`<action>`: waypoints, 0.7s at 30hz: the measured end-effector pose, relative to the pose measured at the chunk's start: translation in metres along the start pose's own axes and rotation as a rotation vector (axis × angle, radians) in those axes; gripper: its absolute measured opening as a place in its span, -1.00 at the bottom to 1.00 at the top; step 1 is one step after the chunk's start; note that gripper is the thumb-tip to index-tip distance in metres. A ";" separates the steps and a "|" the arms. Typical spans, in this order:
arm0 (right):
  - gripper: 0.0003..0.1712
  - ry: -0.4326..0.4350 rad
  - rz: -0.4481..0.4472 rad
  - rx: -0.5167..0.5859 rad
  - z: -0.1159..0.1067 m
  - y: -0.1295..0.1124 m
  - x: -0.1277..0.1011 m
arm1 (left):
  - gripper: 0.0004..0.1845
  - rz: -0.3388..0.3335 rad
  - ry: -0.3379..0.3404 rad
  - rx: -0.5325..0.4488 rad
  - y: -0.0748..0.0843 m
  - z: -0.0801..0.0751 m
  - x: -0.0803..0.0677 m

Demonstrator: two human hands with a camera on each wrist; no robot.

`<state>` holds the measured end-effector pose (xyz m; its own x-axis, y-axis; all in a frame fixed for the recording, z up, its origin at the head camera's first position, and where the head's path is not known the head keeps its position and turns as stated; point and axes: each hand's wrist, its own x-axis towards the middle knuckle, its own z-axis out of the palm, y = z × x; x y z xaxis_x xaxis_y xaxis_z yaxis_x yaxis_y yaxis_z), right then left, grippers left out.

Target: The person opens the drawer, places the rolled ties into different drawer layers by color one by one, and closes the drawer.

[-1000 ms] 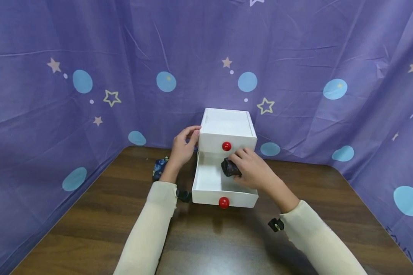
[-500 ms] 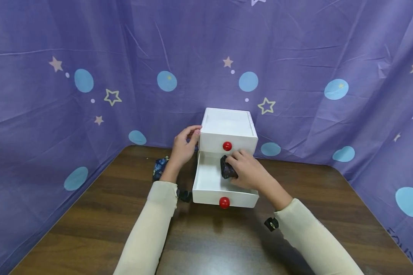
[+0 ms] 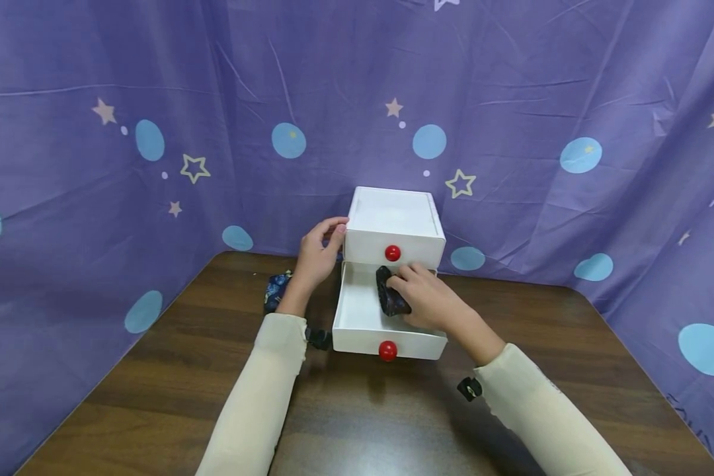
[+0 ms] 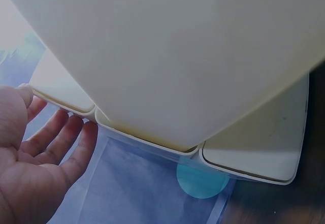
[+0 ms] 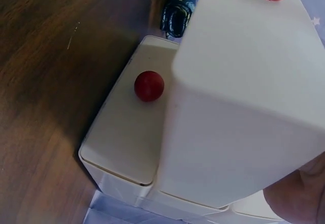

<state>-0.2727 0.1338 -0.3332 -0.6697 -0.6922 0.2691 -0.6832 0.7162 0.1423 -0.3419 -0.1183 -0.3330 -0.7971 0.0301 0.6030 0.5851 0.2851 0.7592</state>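
Note:
A white drawer cabinet (image 3: 395, 210) with red knobs stands on the table, its middle drawer (image 3: 357, 317) pulled out. My left hand (image 3: 317, 254) rests against the cabinet's upper left side; the left wrist view shows its fingers (image 4: 76, 148) loosely bent along the edge. Inside the drawer, toward its right, my right hand (image 3: 428, 296) grips a small dark object (image 3: 389, 294). That object is mostly black, and my fingers hide part of it, so its kind is unclear. The right wrist view shows only a bit of the right hand (image 5: 299, 193) behind the drawer wall.
A dark blue patterned shoe (image 5: 179, 10) lies on the table left of the cabinet, partly behind the left forearm in the head view. The bottom drawer (image 5: 129, 127) is closed. A purple curtain (image 3: 512, 132) hangs behind the wooden table (image 3: 184, 383).
My right hand has moved slightly left within the drawer, and the dark object has turned and tilted in its grip. The left hand has stayed against the cabinet.

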 end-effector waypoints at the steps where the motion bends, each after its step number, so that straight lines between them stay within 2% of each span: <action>1: -0.34 -0.006 -0.003 0.002 -0.001 0.000 -0.001 | -0.60 0.001 -0.001 0.002 0.000 0.000 0.000; 14: -0.26 -0.075 -0.035 0.062 -0.014 -0.002 -0.006 | -0.62 -0.010 0.014 -0.001 0.001 0.000 -0.001; 21: -0.33 -0.073 -0.018 0.083 -0.022 -0.004 -0.010 | -0.62 -0.012 0.011 0.002 0.002 0.000 0.000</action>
<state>-0.2568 0.1399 -0.3151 -0.6742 -0.7118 0.1969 -0.7153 0.6957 0.0660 -0.3406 -0.1175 -0.3321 -0.8023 0.0161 0.5967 0.5754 0.2871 0.7658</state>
